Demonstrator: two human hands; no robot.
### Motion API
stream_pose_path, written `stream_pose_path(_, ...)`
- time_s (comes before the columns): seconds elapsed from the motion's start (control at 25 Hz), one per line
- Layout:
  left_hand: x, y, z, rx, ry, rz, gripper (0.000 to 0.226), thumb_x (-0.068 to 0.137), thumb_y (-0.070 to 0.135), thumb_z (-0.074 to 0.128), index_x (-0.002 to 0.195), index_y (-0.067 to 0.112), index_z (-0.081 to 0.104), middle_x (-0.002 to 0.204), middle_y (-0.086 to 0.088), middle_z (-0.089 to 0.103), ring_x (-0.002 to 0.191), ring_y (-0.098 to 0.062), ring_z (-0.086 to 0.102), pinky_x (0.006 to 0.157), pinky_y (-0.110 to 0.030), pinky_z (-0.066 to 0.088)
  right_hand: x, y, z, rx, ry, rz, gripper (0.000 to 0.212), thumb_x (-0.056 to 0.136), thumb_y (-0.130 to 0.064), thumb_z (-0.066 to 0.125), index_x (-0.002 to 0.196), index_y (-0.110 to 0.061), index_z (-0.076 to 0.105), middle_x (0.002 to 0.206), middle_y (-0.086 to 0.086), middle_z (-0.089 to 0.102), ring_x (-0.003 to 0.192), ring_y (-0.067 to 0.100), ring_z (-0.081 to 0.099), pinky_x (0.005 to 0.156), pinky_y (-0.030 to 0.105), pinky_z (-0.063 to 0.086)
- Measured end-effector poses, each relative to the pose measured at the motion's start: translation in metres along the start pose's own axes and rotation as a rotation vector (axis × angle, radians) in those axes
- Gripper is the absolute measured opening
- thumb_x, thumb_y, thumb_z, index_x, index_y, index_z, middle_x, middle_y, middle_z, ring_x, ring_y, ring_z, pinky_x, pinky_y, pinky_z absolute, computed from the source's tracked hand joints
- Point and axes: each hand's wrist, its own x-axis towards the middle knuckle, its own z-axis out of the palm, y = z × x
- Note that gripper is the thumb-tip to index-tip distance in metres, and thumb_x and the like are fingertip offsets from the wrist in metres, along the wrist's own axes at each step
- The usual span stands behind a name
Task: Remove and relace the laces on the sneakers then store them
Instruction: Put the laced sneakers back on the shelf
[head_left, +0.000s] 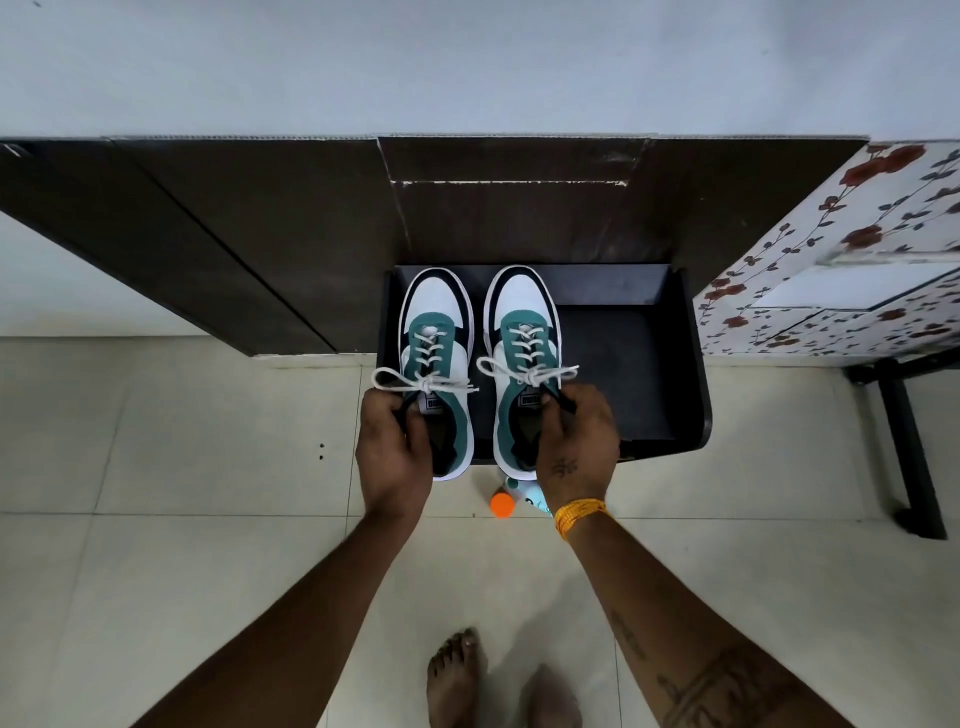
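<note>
1. Two sneakers, white/teal/black, side by side, toes toward the wall: left sneaker (435, 364), right sneaker (523, 358).
2. Both in the left part of one black tray-like shelf (639, 364) pulled out from a dark cabinet (260, 234); heels overhanging the front edge.
3. Two white laces, each threaded and tied in a bow: left bow (423, 383), right bow (530, 375).
4. Left hand (392, 457): fingers clamped on left sneaker's collar.
5. Right hand (576, 447): fingers clamped on right sneaker's collar.
6. One orange-capped bottle (503, 503) on the tiled floor (156, 519), just below the right heel.
7. Two bare feet at bottom edge.
</note>
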Motion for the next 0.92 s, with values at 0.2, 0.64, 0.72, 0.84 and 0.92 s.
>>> stream_pose_path(0.2, 0.006, -0.007, -0.002, 0.011, -0.02, 0.038, 0.01, 0.102, 0.017, 0.057, 0.098, 0.012, 0.049, 0.091, -0.006, 0.062, 0.08, -0.025, 0.058, 0.068, -0.037, 0.046, 0.001, 0.0, -0.002, 0.017, -0.011, 0.03, 0.012, 0.095, -0.02, 0.067, 0.106, -0.015, 0.069, 0.104, -0.001, 0.067, 0.095, 0.02, 0.066, 0.083, 0.041, 0.057)
stream_pose_path(0.64, -0.074, -0.017, -0.024, -0.166, 0.135, -0.188, 0.013, 0.102, 0.02, 0.06, 0.111, 0.011, 0.062, 0.106, 0.001, 0.069, 0.097, -0.005, 0.063, 0.071, -0.005, 0.044, -0.07, 0.012, -0.047, 0.178, 0.018, 0.227, 0.01, 0.097, -0.02, 0.067, 0.105, -0.015, 0.07, 0.102, -0.002, 0.071, 0.094, 0.008, 0.066, 0.08, 0.018, 0.054)
stream_pose_path(0.72, -0.101, -0.028, -0.012, -0.162, 0.081, -0.26, 0.009, 0.102, 0.018, 0.06, 0.106, 0.011, 0.064, 0.098, 0.004, 0.068, 0.09, 0.001, 0.062, 0.071, -0.003, 0.041, -0.089, 0.036, -0.051, 0.17, 0.01, 0.308, 0.007, 0.097, -0.018, 0.066, 0.103, -0.017, 0.07, 0.102, -0.004, 0.072, 0.095, 0.009, 0.066, 0.081, 0.019, 0.055)
stream_pose_path(0.84, -0.135, -0.051, 0.022, -0.125, -0.083, -0.324, 0.01, 0.1, 0.019, 0.063, 0.105, 0.013, 0.068, 0.093, 0.009, 0.069, 0.085, 0.01, 0.061, 0.075, -0.004, 0.042, -0.114, 0.087, -0.05, 0.106, 0.0, 0.342, 0.008, 0.094, -0.019, 0.065, 0.099, -0.019, 0.07, 0.098, -0.006, 0.072, 0.093, 0.012, 0.067, 0.087, 0.032, 0.056)
stream_pose_path(0.92, -0.157, -0.08, 0.057, -0.105, -0.168, -0.366, 0.011, 0.098, 0.022, 0.067, 0.106, 0.015, 0.069, 0.095, 0.008, 0.071, 0.082, 0.011, 0.061, 0.078, -0.009, 0.045, -0.13, 0.132, -0.042, 0.048, -0.03, 0.371, 0.01, 0.092, -0.017, 0.066, 0.1, -0.018, 0.07, 0.098, -0.004, 0.073, 0.089, 0.012, 0.067, 0.087, 0.034, 0.056)
